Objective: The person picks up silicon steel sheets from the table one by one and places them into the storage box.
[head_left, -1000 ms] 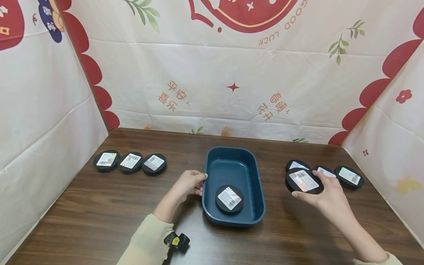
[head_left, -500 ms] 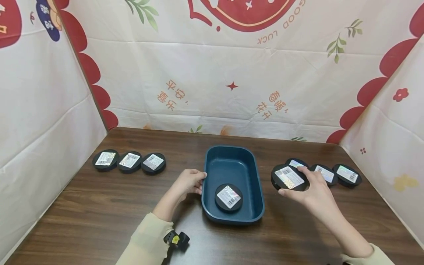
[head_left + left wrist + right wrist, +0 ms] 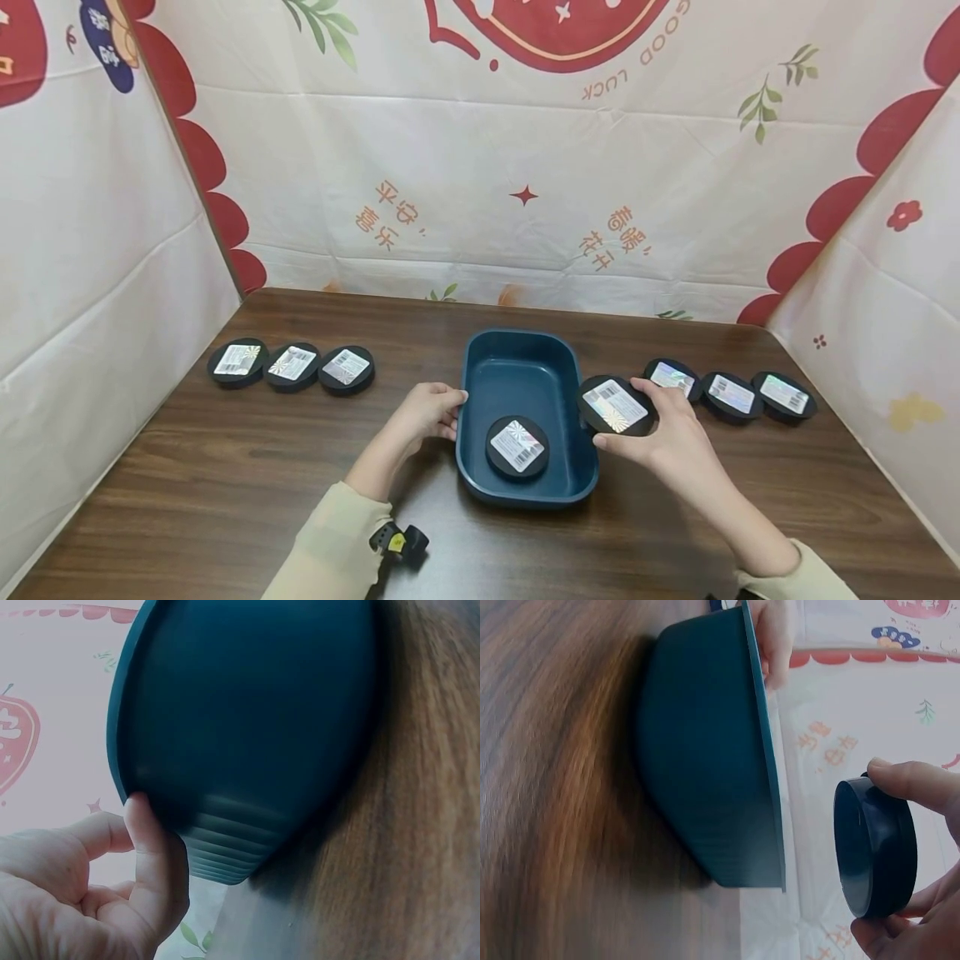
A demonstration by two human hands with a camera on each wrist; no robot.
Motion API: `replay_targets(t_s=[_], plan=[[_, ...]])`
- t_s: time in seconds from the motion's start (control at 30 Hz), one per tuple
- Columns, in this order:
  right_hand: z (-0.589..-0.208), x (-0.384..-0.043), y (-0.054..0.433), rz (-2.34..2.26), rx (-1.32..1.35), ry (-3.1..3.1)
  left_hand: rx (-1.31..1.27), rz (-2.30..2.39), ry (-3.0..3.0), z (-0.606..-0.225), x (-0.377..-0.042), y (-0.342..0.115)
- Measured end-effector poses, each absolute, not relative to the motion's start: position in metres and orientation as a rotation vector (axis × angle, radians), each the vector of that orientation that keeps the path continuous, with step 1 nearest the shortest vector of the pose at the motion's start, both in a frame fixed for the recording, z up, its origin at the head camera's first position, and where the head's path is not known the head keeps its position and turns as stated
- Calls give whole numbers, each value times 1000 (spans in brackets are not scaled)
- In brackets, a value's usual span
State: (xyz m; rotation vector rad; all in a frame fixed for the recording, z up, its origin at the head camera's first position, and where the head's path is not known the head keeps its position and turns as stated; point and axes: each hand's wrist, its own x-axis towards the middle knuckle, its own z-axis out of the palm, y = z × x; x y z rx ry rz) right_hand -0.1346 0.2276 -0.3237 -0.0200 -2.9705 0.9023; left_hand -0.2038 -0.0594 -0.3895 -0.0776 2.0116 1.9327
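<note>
My left hand [image 3: 430, 414] pinches the left rim of a deep blue rectangular tub [image 3: 517, 354], as the left wrist view also shows with the hand [image 3: 112, 877] at the rim. Inside the tub, toward its near end, lies one flat black round container [image 3: 504, 468] with a white barcode label. Thumb and fingers of my right hand [image 3: 660, 433] grip another such black round container [image 3: 596, 417] by its sides, above the tub's right rim. In the right wrist view this held black container [image 3: 885, 847] is raised and apart from the tub [image 3: 712, 750].
Three labelled black round containers stand in a row at the left, the middle one [image 3: 277, 379] included. Three more sit at the right, among them the outermost container [image 3: 776, 410]. The brown wooden table [image 3: 247, 475] meets a printed white cloth [image 3: 450, 217] behind and at both sides.
My right hand has carried its black container leftward, from over the right-hand group to the tub's right rim. The left hand keeps its place on the tub.
</note>
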Motion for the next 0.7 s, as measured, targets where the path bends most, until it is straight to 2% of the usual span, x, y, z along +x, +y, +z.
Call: replay_targets(t_s=[0.7], plan=[[-345,-138,193,919,132,-2977,-102,1915,2058,-390,-203,-58]])
